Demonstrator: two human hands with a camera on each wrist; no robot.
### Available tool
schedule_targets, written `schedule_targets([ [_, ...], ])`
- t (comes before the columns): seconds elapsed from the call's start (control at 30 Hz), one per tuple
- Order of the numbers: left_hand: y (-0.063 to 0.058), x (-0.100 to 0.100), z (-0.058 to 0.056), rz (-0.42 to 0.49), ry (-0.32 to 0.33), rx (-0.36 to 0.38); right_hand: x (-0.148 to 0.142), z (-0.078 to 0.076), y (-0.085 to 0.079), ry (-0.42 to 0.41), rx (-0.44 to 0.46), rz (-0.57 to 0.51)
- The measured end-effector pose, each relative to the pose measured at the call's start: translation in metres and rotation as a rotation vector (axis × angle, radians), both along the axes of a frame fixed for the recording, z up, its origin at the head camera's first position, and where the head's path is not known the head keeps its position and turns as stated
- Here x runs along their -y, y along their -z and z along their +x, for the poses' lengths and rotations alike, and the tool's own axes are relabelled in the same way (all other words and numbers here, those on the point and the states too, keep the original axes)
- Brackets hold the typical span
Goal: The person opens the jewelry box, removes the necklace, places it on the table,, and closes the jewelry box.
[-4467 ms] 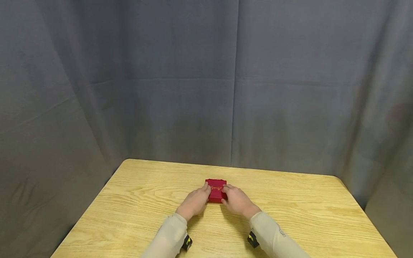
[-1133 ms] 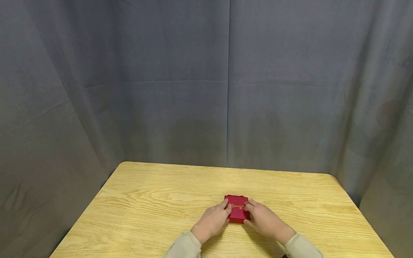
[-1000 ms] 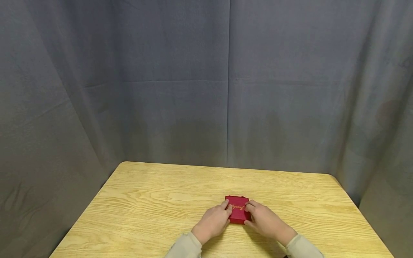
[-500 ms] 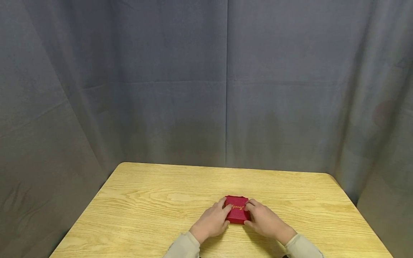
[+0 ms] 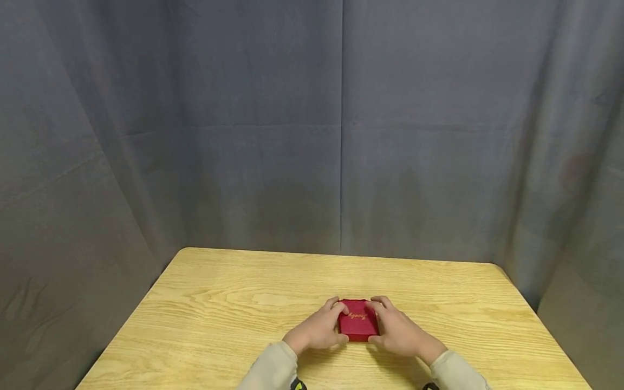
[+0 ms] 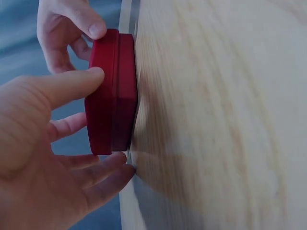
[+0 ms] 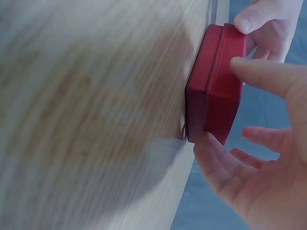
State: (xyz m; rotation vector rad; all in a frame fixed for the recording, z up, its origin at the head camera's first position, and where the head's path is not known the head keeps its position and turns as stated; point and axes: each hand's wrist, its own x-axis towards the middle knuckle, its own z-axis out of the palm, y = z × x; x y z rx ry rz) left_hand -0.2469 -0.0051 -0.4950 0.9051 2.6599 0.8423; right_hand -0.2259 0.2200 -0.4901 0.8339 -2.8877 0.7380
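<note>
A small red jewelry box, with gold script on its lid, sits on the wooden table between both hands. My left hand grips its left side, thumb against the near face and fingers toward the far corner. On the right side, my right hand holds it the same way, with index fingertip over the lid's edge. A seam between lid and base runs round the box in the left wrist view; the lid looks closed. The right wrist view shows fingertips at the seam of the box.
The light wood-grain table has rounded far corners. Grey curtains hang behind it and along both sides. Beige sleeves cover both forearms, with dark wrist-worn devices at the cuffs.
Since the earliest frame, the box has come nearer and to the right with both hands. Over the last half second, the fingers of both hands have spread toward its far corners; the box hardly moved.
</note>
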Motion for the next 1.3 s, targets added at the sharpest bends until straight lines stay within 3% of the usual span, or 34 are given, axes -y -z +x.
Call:
schedule_targets([
  [0.2,0.002,0.002,-0.004,0.083,-0.01,0.114,0.0,-0.007,0.002,-0.012,0.096,-0.03],
  [0.5,0.007,0.002,-0.008,0.163,-0.072,0.15,0.0,-0.013,0.004,-0.008,0.161,-0.07],
  [0.8,0.011,0.0,-0.011,0.327,-0.142,0.32,0.004,-0.017,0.003,-0.005,0.194,-0.073],
  [1.3,0.019,-0.001,-0.016,0.357,-0.135,0.367,0.008,-0.02,0.003,0.011,0.206,-0.059],
])
